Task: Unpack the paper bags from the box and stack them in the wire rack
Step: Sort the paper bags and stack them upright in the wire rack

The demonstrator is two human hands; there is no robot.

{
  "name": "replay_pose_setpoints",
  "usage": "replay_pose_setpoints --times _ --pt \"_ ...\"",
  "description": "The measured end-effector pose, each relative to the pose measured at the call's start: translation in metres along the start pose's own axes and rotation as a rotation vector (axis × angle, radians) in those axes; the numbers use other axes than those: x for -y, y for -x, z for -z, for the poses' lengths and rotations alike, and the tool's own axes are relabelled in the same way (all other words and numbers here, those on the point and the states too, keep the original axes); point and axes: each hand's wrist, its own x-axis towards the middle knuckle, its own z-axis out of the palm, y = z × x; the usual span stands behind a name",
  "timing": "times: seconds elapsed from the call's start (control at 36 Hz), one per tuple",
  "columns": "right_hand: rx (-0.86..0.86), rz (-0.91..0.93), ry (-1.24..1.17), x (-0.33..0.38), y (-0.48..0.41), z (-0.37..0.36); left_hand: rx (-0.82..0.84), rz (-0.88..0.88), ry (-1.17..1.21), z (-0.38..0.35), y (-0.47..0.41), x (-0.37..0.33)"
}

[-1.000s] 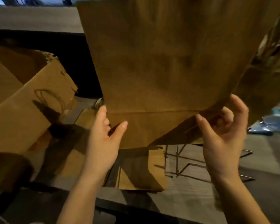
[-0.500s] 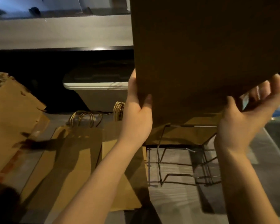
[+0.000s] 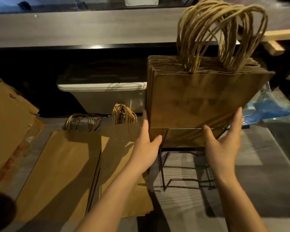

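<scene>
Bags upright in rack btw L hand, R hand.

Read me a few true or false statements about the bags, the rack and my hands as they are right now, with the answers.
1. The stack of paper bags stands upright in the wire rack, handles up. True.
2. Both hands hang clear of the bags. False: the left hand and right hand touch the stack's lower sides with straight fingers.
3. More flat bags lie on the table left of the rack. True.
4. Those flat bags' handles point toward the person. False: they point away, toward the grey bin.
5. The cardboard box sits right of the rack. False: the cardboard box is at the far left.
</scene>
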Motion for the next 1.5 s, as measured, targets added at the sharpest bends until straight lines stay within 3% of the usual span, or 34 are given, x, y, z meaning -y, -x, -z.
replay_pose_setpoints --times 0.28,0.64,0.75,0.89,0.97,1.19,1.5 --pt "0.294 0.174 0.037 0.038 0.049 -0.024 -0.025 0.036 0.044 0.025 0.022 0.018" --pt "0.782 0.299 0.086 0.076 0.125 -0.091 -0.334 0.162 0.044 0.138 0.071 0.076" --pt "0.956 0.206 0.041 0.084 0.152 -0.109 -0.414 0.227 0.085 0.173 0.084 0.096" --pt "1.183 -0.047 -0.076 0.087 0.185 -0.137 -0.49 0.339 0.08 0.21 0.095 0.126" --pt "1.258 -0.075 0.008 0.086 0.202 -0.151 -0.493 0.445 0.053 0.227 0.1 0.142" --pt "1.299 -0.216 0.13 0.081 0.224 -0.172 -0.499 0.584 -0.071 0.252 0.096 0.167" --pt "1.203 -0.58 -0.035 0.076 0.219 -0.18 -0.473 0.563 -0.173 0.263 0.078 0.171"
